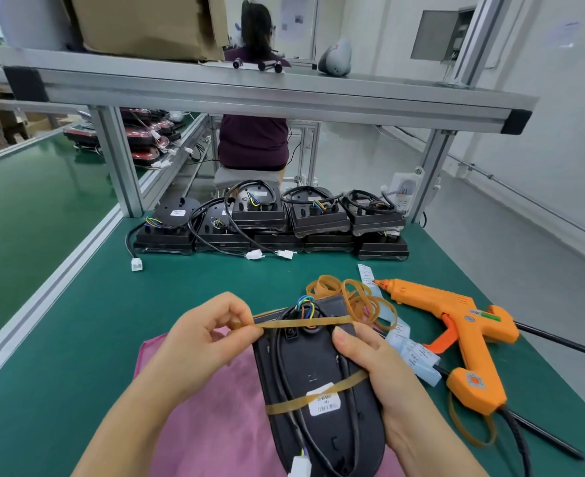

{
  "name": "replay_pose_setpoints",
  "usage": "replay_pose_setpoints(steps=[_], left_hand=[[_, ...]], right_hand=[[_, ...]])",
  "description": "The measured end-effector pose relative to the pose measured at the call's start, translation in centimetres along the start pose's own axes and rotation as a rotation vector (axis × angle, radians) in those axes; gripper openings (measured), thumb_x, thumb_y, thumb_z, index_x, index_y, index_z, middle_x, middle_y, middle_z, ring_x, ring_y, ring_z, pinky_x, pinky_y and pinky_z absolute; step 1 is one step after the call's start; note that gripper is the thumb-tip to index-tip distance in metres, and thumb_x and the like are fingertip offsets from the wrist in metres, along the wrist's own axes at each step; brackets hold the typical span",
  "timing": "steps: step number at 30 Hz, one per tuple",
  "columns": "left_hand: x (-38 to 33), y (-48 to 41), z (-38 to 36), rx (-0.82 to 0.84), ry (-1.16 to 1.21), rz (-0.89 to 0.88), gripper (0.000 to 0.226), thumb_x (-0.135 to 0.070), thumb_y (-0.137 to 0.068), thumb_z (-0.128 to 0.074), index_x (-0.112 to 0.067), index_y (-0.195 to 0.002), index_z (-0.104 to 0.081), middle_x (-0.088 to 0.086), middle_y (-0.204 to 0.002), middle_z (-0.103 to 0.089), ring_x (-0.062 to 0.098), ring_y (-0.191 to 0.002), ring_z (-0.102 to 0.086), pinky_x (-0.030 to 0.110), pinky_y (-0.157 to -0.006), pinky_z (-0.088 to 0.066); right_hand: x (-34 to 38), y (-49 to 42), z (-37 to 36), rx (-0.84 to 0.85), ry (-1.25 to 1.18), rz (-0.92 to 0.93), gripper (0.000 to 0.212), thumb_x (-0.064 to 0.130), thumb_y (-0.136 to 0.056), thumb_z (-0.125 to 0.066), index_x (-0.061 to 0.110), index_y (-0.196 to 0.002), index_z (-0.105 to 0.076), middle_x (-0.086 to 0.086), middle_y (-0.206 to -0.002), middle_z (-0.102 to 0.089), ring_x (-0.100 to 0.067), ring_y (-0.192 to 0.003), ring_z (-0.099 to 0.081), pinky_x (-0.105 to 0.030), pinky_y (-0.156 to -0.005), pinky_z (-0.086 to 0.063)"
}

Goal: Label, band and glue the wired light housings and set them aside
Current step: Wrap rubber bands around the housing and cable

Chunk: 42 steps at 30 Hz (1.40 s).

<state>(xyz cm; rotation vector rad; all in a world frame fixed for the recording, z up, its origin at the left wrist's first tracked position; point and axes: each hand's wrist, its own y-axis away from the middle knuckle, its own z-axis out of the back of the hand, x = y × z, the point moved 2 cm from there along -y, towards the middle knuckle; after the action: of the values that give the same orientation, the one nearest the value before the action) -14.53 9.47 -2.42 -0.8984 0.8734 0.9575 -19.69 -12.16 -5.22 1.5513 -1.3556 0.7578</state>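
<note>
Banding is under way. The left hand (208,339) pinches one end of a tan rubber band (304,321) between thumb and fingertips and stretches it taut across the top of the black light housing (318,373), just below the spot where the coloured wires come out. The right hand (370,366) grips the housing's right edge, thumb laid flat on its back and fingers curled underneath. The housing sits held between both hands over a pink cloth (208,425) at the near edge of the bench (146,297).

What's done on this piece? The white label (323,399) is stuck on the back, and a lower band (349,379) crosses right over it, pinning the looped black cable. The white plug (299,468) hangs at the near end. So label: yes. First band: yes. Second band: halfway on, by the look of it.

Glue looks like the step left. The orange glue gun (456,321) lies on the bench to the right, with neither hand on it, and I can't make out any glue on the housing. A loose heap of spare bands (353,297) and a strip of labels (411,352) sit between gun and housing.

At the far end of the bench, a stacked row of housings (277,222) waits with cables coiled on top; whether those are finished or queued, I can't tell.
</note>
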Motion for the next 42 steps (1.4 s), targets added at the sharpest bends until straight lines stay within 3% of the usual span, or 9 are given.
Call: replay_pose_setpoints(steps=[8,13,19,23,28,32,36,39,42], left_hand=[[0.7,-0.6,0.1,-0.111,-0.033,-0.03,0.029,0.004,-0.086,-0.063,-0.015,-0.068,-0.05,-0.006,-0.057,-0.052,0.004,-0.043,-0.045,0.011,-0.046,-0.04],[2.4,-0.5,-0.2,-0.095,0.061,0.044,0.028,-0.009,-0.09,-0.066,-0.009,-0.068,-0.048,0.002,-0.048,-0.047,0.017,-0.041,-0.045,0.026,-0.051,-0.043],[0.9,0.0,-1.2,0.053,0.23,0.071,0.024,-0.026,-0.077,-0.07,-0.023,-0.06,-0.055,0.002,-0.05,-0.051,0.016,-0.044,-0.044,0.023,-0.047,-0.042],[-0.3,1.1,-2.1,0.096,-0.057,-0.095,0.023,-0.046,-0.071,-0.062,-0.028,-0.061,-0.052,-0.01,-0.057,-0.051,0.002,-0.052,-0.04,0.016,-0.053,-0.034],[-1.7,2.1,-2.7,0.041,-0.478,-0.446,0.023,-0.046,-0.086,-0.053,-0.028,-0.074,-0.044,-0.011,-0.066,-0.053,0.001,-0.06,-0.043,0.016,-0.068,-0.037],[-1.2,2.5,-2.1,-0.007,-0.23,-0.265,0.02,-0.049,-0.079,-0.054,-0.029,-0.077,-0.052,-0.017,-0.067,-0.053,-0.001,-0.061,-0.044,0.011,-0.058,-0.034],[-0.7,2.9,-2.1,-0.088,-0.011,-0.072,0.017,-0.047,-0.068,-0.064,-0.031,-0.071,-0.059,-0.014,-0.062,-0.05,0.003,-0.06,-0.04,0.019,-0.06,-0.034],[-1.0,3.2,-2.3,-0.178,-0.025,-0.091,0.006,-0.035,-0.07,-0.066,-0.033,-0.07,-0.061,-0.015,-0.066,-0.057,0.003,-0.067,-0.049,0.012,-0.065,-0.037],[-1.2,3.5,-2.6,-0.3,-0.126,-0.208,0.012,-0.044,-0.074,-0.061,-0.032,-0.075,-0.059,-0.015,-0.077,-0.061,0.003,-0.08,-0.053,0.009,-0.073,-0.036]], right_hand=[[0.9,0.2,-0.9,-0.039,0.085,0.065,0.057,0.031,-0.053,-0.08,0.014,-0.106,-0.069,-0.014,-0.103,-0.074,-0.033,-0.091,-0.072,-0.038,-0.074,-0.057],[1.0,0.0,-0.7,-0.073,0.117,0.096,0.048,0.029,-0.056,-0.089,0.022,-0.101,-0.073,-0.01,-0.108,-0.073,-0.031,-0.097,-0.07,-0.044,-0.088,-0.054],[1.4,-0.7,-0.3,-0.144,0.061,0.154,0.058,0.028,-0.053,-0.082,0.011,-0.106,-0.068,-0.011,-0.097,-0.075,-0.03,-0.084,-0.073,-0.033,-0.063,-0.058],[1.2,-0.8,-0.1,-0.181,0.142,0.187,0.057,0.024,-0.057,-0.087,0.007,-0.107,-0.066,-0.009,-0.093,-0.075,-0.024,-0.079,-0.073,-0.026,-0.06,-0.056],[1.0,-0.5,0.0,-0.145,0.12,0.16,0.05,0.028,-0.061,-0.076,0.003,-0.104,-0.067,-0.018,-0.095,-0.074,-0.027,-0.077,-0.072,-0.029,-0.06,-0.056],[1.4,0.2,0.2,-0.093,0.083,0.155,0.044,0.027,-0.059,-0.082,0.006,-0.097,-0.072,-0.02,-0.097,-0.073,-0.031,-0.079,-0.072,-0.03,-0.061,-0.057],[1.6,0.6,-0.1,-0.121,0.108,0.176,0.059,0.035,-0.053,-0.078,0.008,-0.104,-0.071,-0.017,-0.098,-0.074,-0.033,-0.083,-0.072,-0.032,-0.062,-0.057],[1.6,0.5,-0.5,-0.135,0.095,0.175,0.063,0.035,-0.053,-0.077,0.006,-0.109,-0.068,-0.017,-0.098,-0.074,-0.032,-0.083,-0.072,-0.033,-0.063,-0.057],[1.7,0.5,-1.0,-0.133,0.07,0.166,0.062,0.033,-0.056,-0.076,0.005,-0.109,-0.066,-0.018,-0.101,-0.073,-0.032,-0.085,-0.072,-0.036,-0.067,-0.057]])
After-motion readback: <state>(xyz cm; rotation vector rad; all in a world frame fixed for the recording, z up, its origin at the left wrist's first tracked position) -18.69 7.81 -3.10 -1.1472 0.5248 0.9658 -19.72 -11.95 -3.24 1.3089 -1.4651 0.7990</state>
